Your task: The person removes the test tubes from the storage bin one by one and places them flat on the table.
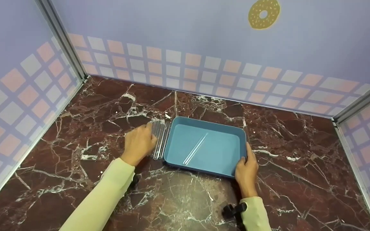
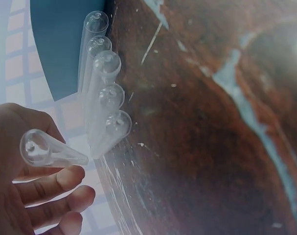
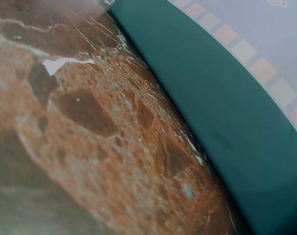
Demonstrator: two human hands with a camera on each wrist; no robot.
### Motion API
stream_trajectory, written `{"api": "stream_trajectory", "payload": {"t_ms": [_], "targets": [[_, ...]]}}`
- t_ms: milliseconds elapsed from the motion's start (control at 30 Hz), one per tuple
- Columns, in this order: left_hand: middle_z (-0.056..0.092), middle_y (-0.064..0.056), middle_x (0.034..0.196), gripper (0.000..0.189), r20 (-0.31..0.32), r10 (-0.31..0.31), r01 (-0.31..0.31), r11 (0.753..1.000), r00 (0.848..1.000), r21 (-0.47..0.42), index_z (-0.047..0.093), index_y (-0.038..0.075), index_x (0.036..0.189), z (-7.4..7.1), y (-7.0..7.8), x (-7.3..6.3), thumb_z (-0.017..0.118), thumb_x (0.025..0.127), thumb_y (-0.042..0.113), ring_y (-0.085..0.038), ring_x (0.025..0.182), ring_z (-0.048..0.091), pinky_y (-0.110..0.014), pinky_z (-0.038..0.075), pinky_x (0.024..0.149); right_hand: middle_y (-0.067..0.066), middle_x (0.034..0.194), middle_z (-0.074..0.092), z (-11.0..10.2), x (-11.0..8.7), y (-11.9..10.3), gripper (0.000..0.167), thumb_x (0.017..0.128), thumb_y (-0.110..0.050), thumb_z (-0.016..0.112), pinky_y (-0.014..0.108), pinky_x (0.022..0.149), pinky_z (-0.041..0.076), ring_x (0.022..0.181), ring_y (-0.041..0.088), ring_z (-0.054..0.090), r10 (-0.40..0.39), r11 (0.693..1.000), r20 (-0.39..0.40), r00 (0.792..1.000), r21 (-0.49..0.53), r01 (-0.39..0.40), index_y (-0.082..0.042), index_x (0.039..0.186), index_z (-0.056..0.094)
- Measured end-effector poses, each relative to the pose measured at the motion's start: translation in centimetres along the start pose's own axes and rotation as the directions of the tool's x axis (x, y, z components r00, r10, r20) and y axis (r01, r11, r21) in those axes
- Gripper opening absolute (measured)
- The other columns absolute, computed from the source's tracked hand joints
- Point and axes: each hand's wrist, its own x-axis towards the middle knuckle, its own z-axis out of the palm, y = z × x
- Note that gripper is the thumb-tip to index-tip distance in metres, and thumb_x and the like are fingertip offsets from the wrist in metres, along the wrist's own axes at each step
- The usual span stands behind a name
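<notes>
A blue rectangular tray (image 1: 218, 149) sits on the marbled tabletop, with one clear test tube (image 1: 195, 149) lying slanted inside it. My right hand (image 1: 247, 170) grips the tray's right edge near the front corner, thumb over the rim; in the right wrist view only the tray's outer wall (image 3: 202, 107) shows. Just left of the tray, several clear test tubes (image 1: 162, 141) lie side by side, their rounded ends (image 2: 108, 63) toward the left wrist camera. Beside them my left hand (image 1: 139, 141) holds another test tube (image 2: 40, 149) between thumb and fingers, the thumb partly hidden.
The dark red marbled tabletop (image 1: 300, 173) has small white specks on it. Behind stands a lilac wall panel (image 1: 185, 29) with a checked band, and side panels with metal corner posts (image 1: 64, 38) close off left and right.
</notes>
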Motion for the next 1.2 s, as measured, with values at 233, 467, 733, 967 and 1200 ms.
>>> {"api": "stream_trajectory", "payload": {"t_ms": [233, 467, 733, 967, 1200], "targets": [[0.064, -0.013, 0.069, 0.025, -0.043, 0.015, -0.015, 1.0, 0.999, 0.017, 0.065, 0.001, 0.096, 0.41, -0.16, -0.04, 0.059, 0.073, 0.008, -0.025, 0.046, 0.05, -0.042, 0.042, 0.041, 0.024, 0.15, 0.037, -0.12, -0.02, 0.03, 0.055, 0.094, 0.005, 0.04, 0.053, 0.113, 0.028, 0.141, 0.041, 0.032, 0.008, 1.0, 0.013, 1.0, -0.005, -0.008, -0.009, 0.148, 0.038], [0.066, -0.014, 0.072, 0.029, -0.006, -0.004, 0.004, 1.0, 1.0, 0.026, 0.065, 0.0, 0.102, 0.69, -0.33, 0.04, 0.061, 0.075, 0.009, -0.024, 0.046, 0.05, -0.04, 0.041, 0.041, 0.025, 0.149, 0.039, -0.11, -0.03, 0.04, 0.056, 0.093, 0.006, 0.041, 0.052, 0.114, 0.028, 0.14, 0.041, 0.034, -0.004, 1.0, -0.003, 1.0, -0.006, 0.004, -0.008, 0.147, 0.04], [0.067, -0.015, 0.074, 0.033, 0.058, -0.034, 0.032, 0.999, 0.998, 0.022, 0.064, -0.001, 0.109, 0.83, -0.53, 0.08, 0.06, 0.077, 0.01, -0.026, 0.049, 0.053, -0.04, 0.041, 0.042, 0.025, 0.149, 0.04, -0.05, 0.04, 0.01, 0.055, 0.092, 0.006, 0.041, 0.051, 0.114, 0.027, 0.14, 0.04, 0.034, -0.01, 1.0, -0.012, 1.0, -0.002, 0.01, -0.007, 0.146, 0.041], [0.068, -0.021, 0.098, 0.038, 0.134, -0.041, 0.037, 0.999, 0.99, 0.03, 0.061, 0.002, 0.12, 0.78, -0.7, -0.09, 0.055, 0.083, 0.009, -0.038, 0.069, 0.064, -0.05, 0.051, 0.055, 0.025, 0.148, 0.041, -0.07, 0.03, -0.04, 0.055, 0.092, 0.006, 0.042, 0.051, 0.114, 0.028, 0.14, 0.041, 0.035, -0.012, 1.0, -0.016, 1.0, -0.006, 0.011, -0.007, 0.145, 0.042], [0.064, -0.02, 0.109, 0.04, 0.235, -0.081, 0.08, 0.997, 0.969, 0.014, 0.058, 0.003, 0.126, 0.71, -0.57, 0.18, 0.048, 0.088, 0.011, -0.036, 0.073, 0.064, -0.051, 0.051, 0.057, 0.025, 0.15, 0.038, -0.11, 0.02, -0.01, 0.055, 0.094, 0.005, 0.04, 0.052, 0.114, 0.027, 0.141, 0.041, 0.033, 0.011, 1.0, 0.006, 1.0, -0.004, -0.011, -0.008, 0.147, 0.039]]}}
